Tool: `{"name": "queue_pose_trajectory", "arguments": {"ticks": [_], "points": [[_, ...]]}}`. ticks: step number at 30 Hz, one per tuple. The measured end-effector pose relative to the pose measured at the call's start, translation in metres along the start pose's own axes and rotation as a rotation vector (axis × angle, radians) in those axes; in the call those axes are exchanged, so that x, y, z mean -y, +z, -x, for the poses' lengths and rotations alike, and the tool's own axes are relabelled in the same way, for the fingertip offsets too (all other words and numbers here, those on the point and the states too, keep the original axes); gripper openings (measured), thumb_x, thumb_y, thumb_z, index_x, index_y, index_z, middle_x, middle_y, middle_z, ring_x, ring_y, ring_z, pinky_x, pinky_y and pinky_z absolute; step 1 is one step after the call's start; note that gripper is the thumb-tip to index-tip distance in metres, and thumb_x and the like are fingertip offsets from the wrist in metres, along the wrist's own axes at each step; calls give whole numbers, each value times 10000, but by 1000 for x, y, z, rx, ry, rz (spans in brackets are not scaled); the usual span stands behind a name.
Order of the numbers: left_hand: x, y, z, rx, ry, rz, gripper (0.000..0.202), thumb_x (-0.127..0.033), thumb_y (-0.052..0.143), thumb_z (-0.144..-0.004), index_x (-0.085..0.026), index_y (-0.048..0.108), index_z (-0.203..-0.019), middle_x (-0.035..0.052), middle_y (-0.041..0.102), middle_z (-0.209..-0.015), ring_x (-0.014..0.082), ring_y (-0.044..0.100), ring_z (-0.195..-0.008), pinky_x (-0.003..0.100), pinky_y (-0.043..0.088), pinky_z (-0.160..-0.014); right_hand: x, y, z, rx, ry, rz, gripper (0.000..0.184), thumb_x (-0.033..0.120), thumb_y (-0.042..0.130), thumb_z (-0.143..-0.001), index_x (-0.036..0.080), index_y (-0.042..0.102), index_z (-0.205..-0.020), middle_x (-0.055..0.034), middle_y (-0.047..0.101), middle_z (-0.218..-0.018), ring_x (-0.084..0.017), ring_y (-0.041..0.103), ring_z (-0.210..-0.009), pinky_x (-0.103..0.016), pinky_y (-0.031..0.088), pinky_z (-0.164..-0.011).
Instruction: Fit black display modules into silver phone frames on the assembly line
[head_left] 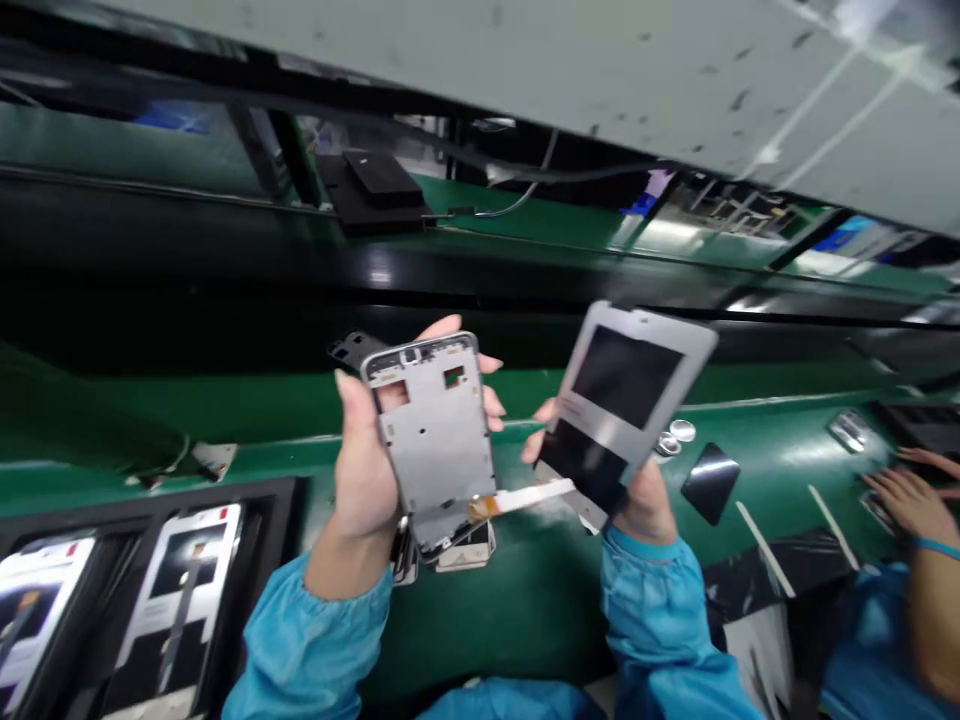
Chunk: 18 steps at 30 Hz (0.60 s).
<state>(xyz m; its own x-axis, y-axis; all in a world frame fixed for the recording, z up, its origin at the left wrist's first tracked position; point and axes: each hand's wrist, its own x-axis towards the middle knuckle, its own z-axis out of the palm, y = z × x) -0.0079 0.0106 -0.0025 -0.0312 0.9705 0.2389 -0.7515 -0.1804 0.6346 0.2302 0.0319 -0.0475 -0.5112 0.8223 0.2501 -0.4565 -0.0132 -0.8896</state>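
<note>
My left hand [367, 470] is wrapped round a grey phone frame [439, 435], tilted a little, with square cutouts near its top. In my right hand [645, 505] is a phone screen panel [619, 425], its silver back with two black patches facing me. A white ribbon strip [534, 495] with an orange end bridges the gap between frame and panel; whether it is fixed to either one I cannot tell. Behind my left hand a dark phone frame [352, 347] shows in part. Several phone parts [466, 555] lie on the green bench below the held frame.
At left, a black tray [281, 495] holds several screen panels [176, 590]. Right of my right hand lie small round lids [675, 437] and a dark glossy panel [711, 482]. A co-worker's hands [911, 500] work at far right. A dark conveyor [225, 310] runs behind the bench.
</note>
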Motion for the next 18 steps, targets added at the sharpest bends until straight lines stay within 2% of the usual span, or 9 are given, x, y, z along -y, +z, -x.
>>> {"name": "queue_pose_trajectory", "arguments": {"ticks": [6, 10, 15, 18], "points": [[4, -9, -12, -68, 131, -42, 734, -798, 574, -1059, -214, 706, -1484, 131, 849, -1188, 280, 826, -861, 427, 720, -762, -3, -1, -10, 1, -86, 234, 748, 674, 856, -947, 268, 639, -1536, -187, 707, -1455, -363, 792, -1191, -568, 737, -944], [8, -8, -17, -134, 201, -54, 778, -785, 452, -1114, -170, 575, -1575, 130, 854, -1135, 277, 828, -850, 420, 718, -745, -2, -1, -11, -44, -165, 407, 645, 610, 876, -960, 332, 683, -1508, -134, 646, -1523, -346, 761, -1279, -600, 713, -1043], [3, -6, -23, -225, 264, -107, 747, -723, 328, -1166, -165, 470, -1642, 127, 842, -1141, 278, 827, -886, 444, 718, -827, -2, -10, -13, 32, -214, 610, 731, 566, 891, -960, 361, 651, -1620, -125, 638, -1485, -357, 725, -1305, -626, 683, -1093], [-3, -9, -24, -247, 281, -108, 753, -681, 163, -1186, -173, 395, -1691, 114, 834, -1131, 278, 822, -895, 467, 710, -861, 2, -13, -12, 68, -272, 720, 765, 527, 914, -947, 408, 633, -1648, -112, 643, -1425, -364, 715, -1284, -651, 664, -1095]]}}
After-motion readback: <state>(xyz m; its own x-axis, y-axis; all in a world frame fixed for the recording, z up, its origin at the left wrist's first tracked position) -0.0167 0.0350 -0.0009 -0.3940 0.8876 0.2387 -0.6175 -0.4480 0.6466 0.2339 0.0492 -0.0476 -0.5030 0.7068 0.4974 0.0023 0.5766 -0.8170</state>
